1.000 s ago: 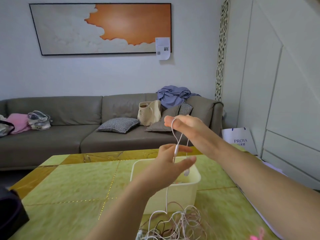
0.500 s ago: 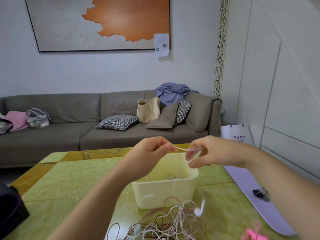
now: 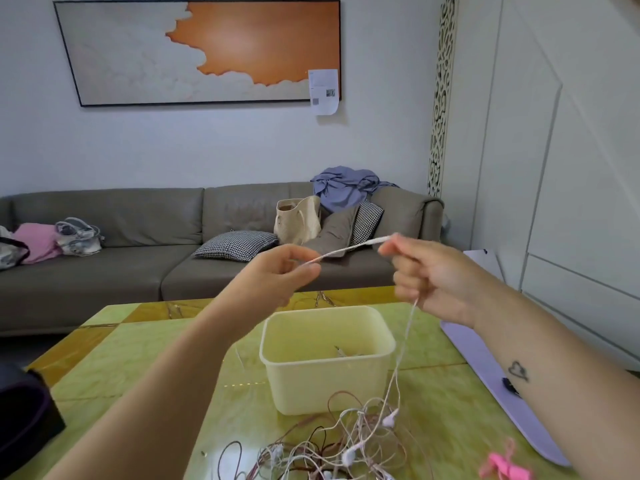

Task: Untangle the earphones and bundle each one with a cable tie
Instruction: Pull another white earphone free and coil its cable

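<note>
My left hand (image 3: 277,276) and right hand (image 3: 427,277) have drawn apart, each pinching the thin white earphone cable (image 3: 346,250), now taut between them. Its tail trails into the tangled pile (image 3: 346,441) on the green tabletop (image 3: 138,358), so it isn't free yet.

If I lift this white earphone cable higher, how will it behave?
Probably floppy: the white earphone cable hangs limp below the right hand and looks straight only where it's stretched to the left hand. Likely light, being so thin. It may snag and drag the tangled pile, since it runs down into those loops.
</note>
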Action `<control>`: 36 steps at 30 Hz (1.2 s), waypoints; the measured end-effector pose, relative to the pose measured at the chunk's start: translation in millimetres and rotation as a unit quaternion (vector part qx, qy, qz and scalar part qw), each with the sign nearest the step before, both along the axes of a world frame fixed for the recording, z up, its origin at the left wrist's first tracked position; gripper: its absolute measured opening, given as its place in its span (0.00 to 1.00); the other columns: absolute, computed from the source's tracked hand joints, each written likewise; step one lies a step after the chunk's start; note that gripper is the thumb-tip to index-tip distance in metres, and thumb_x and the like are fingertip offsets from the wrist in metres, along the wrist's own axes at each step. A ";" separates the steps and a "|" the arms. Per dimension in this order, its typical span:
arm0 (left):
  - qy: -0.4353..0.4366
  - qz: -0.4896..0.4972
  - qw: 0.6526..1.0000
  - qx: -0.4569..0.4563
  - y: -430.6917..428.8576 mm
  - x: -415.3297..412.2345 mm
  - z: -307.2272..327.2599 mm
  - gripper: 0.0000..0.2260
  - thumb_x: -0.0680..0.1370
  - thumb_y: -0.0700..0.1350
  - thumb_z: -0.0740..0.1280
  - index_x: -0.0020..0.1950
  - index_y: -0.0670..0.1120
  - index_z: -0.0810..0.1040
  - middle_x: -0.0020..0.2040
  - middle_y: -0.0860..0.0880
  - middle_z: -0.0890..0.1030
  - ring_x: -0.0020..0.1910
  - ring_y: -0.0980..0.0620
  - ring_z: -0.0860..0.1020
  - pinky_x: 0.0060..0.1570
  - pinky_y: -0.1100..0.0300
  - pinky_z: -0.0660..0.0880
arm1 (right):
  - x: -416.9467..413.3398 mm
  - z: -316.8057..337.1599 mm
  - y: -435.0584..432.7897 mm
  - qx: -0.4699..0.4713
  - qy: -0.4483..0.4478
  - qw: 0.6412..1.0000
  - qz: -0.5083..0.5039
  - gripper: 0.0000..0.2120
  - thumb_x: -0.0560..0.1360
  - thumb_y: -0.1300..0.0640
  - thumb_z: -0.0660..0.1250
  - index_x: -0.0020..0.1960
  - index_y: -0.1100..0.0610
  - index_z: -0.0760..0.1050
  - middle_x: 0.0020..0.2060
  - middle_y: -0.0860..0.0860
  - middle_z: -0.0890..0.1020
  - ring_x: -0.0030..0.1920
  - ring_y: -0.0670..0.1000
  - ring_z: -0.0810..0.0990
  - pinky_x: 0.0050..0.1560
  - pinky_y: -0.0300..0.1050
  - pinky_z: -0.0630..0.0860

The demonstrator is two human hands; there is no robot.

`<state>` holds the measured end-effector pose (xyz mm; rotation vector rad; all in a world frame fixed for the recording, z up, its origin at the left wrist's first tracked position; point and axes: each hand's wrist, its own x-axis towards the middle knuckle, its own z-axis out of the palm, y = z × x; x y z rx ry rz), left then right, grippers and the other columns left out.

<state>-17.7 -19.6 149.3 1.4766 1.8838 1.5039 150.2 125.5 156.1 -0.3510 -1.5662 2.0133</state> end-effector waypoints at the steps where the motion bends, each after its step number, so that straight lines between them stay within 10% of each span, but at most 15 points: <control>1: -0.075 0.005 0.997 0.024 -1.4 -5.3 -3.4 0.05 0.79 0.43 0.64 0.52 0.47 0.78 0.28 0.56 0.69 0.26 0.57 0.62 0.27 0.65 0.61 | 0.6 -1.8 4.1 -0.059 0.057 0.996 -0.030 0.14 0.81 0.54 0.55 0.43 0.58 0.76 0.19 0.45 0.64 0.18 0.42 0.56 0.20 0.34 0.59; 6: -0.245 0.009 0.958 0.150 -8.1 -10.2 -4.6 0.09 0.81 0.38 0.59 0.48 0.47 0.79 0.34 0.54 0.77 0.25 0.59 0.63 0.29 0.67 0.62 | 0.2 -13.5 7.8 -0.101 0.150 0.980 -0.082 0.15 0.82 0.56 0.55 0.68 0.50 0.68 0.56 0.49 0.81 0.18 0.42 0.58 0.23 0.33 0.64; 8: -0.200 0.009 0.966 0.163 -8.2 -7.1 -1.3 0.11 0.81 0.37 0.59 0.47 0.47 0.80 0.39 0.54 0.81 0.27 0.58 0.63 0.30 0.66 0.62 | -0.6 -13.8 -0.8 0.025 0.089 0.991 -0.095 0.26 0.81 0.60 0.57 0.75 0.47 0.56 0.65 0.47 0.73 0.21 0.41 0.65 0.27 0.35 0.66; 10: -0.112 -0.005 0.985 0.134 -6.1 1.7 2.6 0.13 0.80 0.38 0.59 0.48 0.49 0.82 0.40 0.51 0.81 0.29 0.57 0.62 0.31 0.65 0.61 | -6.2 -15.1 -10.2 0.266 0.003 0.957 -0.115 0.35 0.78 0.63 0.62 0.76 0.43 0.50 0.70 0.40 0.66 0.45 0.40 0.81 0.35 0.38 0.68; 13: -0.023 -0.059 0.994 0.090 0.4 20.7 9.2 0.13 0.80 0.37 0.61 0.48 0.51 0.83 0.39 0.55 0.81 0.28 0.59 0.64 0.32 0.66 0.63 | -20.4 -14.4 -27.2 0.442 -0.028 0.894 -0.066 0.38 0.75 0.67 0.66 0.75 0.41 0.54 0.65 0.30 0.67 0.67 0.56 0.71 0.43 0.40 0.72; 16: -0.020 -0.092 0.991 0.091 3.1 32.7 15.1 0.12 0.79 0.35 0.61 0.47 0.48 0.81 0.38 0.58 0.81 0.27 0.59 0.65 0.30 0.69 0.63 | -19.6 -2.6 -33.7 0.470 -0.044 0.879 -0.072 0.21 0.75 0.65 0.67 0.61 0.43 0.70 0.48 0.43 0.83 0.51 0.48 0.82 0.42 0.40 0.77; 20: -0.005 -0.077 0.992 0.100 3.3 27.3 14.1 0.11 0.79 0.38 0.63 0.46 0.51 0.82 0.40 0.52 0.80 0.30 0.53 0.61 0.31 0.59 0.59 | -4.4 3.1 -34.4 0.400 -0.094 0.910 -0.052 0.05 0.77 0.59 0.65 0.51 0.51 0.77 0.25 0.48 0.79 0.29 0.43 0.78 0.34 0.35 0.74; 24: 0.002 -0.088 0.991 0.100 4.9 36.3 15.1 0.10 0.79 0.37 0.62 0.48 0.48 0.81 0.40 0.52 0.82 0.29 0.58 0.68 0.33 0.64 0.64 | 4.0 4.7 -36.0 0.213 -0.069 0.973 0.065 0.11 0.76 0.58 0.64 0.58 0.56 0.74 0.32 0.51 0.81 0.31 0.46 0.78 0.36 0.38 0.75; 30: 0.062 -0.101 0.985 0.126 13.0 63.3 35.1 0.13 0.81 0.39 0.60 0.55 0.53 0.80 0.52 0.44 0.83 0.33 0.55 0.71 0.40 0.64 0.68 | 7.4 2.8 -45.5 0.355 -0.180 0.912 0.095 0.10 0.77 0.53 0.65 0.50 0.60 0.80 0.33 0.49 0.81 0.37 0.52 0.73 0.36 0.37 0.72; 36: -0.008 -0.071 0.974 0.213 16.4 65.7 48.4 0.14 0.79 0.35 0.61 0.58 0.52 0.77 0.57 0.53 0.80 0.41 0.65 0.76 0.47 0.67 0.72 | 25.2 29.9 -37.1 0.233 -0.036 0.970 -0.052 0.12 0.80 0.56 0.59 0.41 0.57 0.77 0.27 0.48 0.80 0.21 0.45 0.62 0.30 0.37 0.69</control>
